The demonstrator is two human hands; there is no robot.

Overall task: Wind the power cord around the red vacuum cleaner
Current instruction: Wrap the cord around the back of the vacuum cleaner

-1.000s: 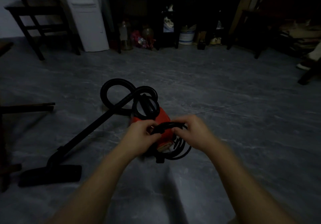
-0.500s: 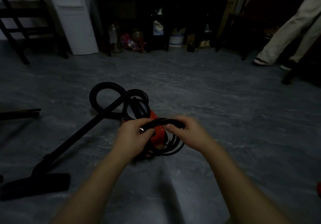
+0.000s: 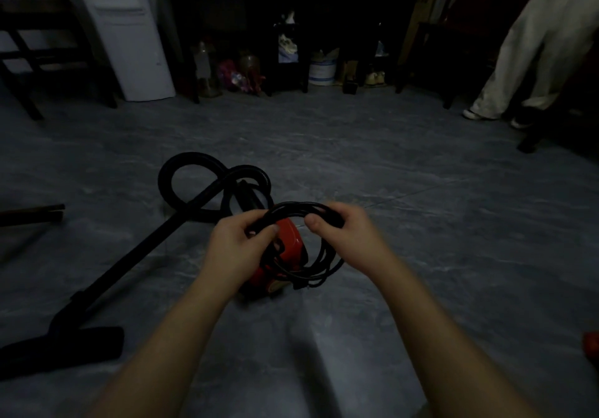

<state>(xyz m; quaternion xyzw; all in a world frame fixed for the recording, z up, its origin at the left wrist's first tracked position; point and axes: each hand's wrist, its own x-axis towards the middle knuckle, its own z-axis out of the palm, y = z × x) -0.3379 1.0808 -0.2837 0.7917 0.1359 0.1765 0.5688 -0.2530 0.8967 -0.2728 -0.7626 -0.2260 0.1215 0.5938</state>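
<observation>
The small red vacuum cleaner [image 3: 290, 239] lies on the grey floor in the middle of the view, partly hidden behind my hands. A black power cord [image 3: 324, 268] is gathered into several loops above and in front of it. My left hand [image 3: 238, 242] grips the left side of the loops' top. My right hand [image 3: 345, 236] grips the right side. The loops hang down around the vacuum's near end. The vacuum's black hose [image 3: 194, 164] curls on the floor behind it.
A black wand [image 3: 139, 255] runs left and down to a floor nozzle [image 3: 61, 349]. Another person's legs [image 3: 531, 44] in pale trousers stand at the far right. Dark furniture, jars and a bucket [image 3: 321, 72] line the back wall. A white appliance [image 3: 129, 28] stands at the back left.
Both hands have lifted the coiled cord a little and spread it wider over the vacuum. A person's legs have come into view at the far right.
</observation>
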